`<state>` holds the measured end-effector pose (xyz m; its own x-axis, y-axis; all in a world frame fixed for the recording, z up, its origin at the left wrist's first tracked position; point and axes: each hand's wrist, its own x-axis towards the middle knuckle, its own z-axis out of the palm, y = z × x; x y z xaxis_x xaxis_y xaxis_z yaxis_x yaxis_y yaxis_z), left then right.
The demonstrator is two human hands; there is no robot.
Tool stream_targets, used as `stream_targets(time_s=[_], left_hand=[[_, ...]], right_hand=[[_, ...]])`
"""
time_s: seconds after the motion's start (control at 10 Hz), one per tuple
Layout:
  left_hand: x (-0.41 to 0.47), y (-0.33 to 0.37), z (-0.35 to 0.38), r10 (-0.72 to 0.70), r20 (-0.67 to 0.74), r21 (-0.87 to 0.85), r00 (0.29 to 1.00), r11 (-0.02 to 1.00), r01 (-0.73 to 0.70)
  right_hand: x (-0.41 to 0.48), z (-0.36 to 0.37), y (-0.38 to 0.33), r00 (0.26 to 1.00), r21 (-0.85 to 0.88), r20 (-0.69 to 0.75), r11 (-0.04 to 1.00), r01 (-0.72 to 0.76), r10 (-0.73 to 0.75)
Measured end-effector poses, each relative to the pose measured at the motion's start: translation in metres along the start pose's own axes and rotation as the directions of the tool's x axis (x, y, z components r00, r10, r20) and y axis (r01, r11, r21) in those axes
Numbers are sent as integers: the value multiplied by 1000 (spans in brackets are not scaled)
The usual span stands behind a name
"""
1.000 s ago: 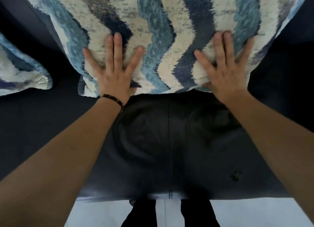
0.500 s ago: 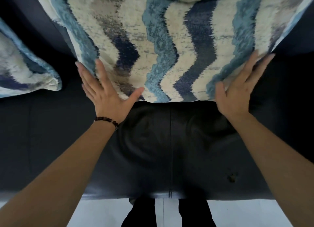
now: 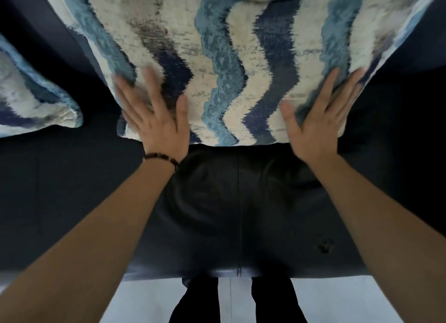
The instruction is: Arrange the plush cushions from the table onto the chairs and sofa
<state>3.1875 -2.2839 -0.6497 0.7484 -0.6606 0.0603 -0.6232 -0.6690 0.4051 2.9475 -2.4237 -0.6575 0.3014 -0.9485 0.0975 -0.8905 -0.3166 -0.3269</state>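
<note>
A large plush cushion (image 3: 231,64) with wavy blue, navy and cream stripes stands on the dark leather sofa seat (image 3: 239,214), leaning toward the backrest. My left hand (image 3: 154,115) lies flat against its lower left corner, fingers straight and blurred. My right hand (image 3: 318,120) presses flat against its lower right edge, fingers spread. A second cushion (image 3: 33,98) of the same pattern lies at the far left on the sofa, partly cut off by the frame.
The sofa's front edge (image 3: 217,273) runs across the bottom, with a pale floor (image 3: 144,298) below it. My dark-trousered legs (image 3: 200,301) stand against the sofa front. A small scuff (image 3: 324,245) marks the seat at lower right.
Both hands slid from the cushion's front face out to its lower corners, then back in against its sides. The cushion stands more upright and nearer in view.
</note>
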Motion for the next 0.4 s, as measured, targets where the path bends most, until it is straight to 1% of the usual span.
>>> stream_targets(time_s=[0.1,0.2,0.3,0.4], left_hand=[[-39,-18,19,-78,231,-12,970,997,83],[-46,-19,22,-63,261,40,963,998,55],[-37,-4,-1,-64,284,60,957,997,49],[-37,23,-39,32,342,15,939,999,-40]], right_hand=[[-24,14,3,988,33,143,998,-58,53],[-26,13,6,976,40,205,996,-77,67],[-22,-7,-2,957,60,277,992,-109,88],[-25,-43,-11,938,100,345,993,-60,22]])
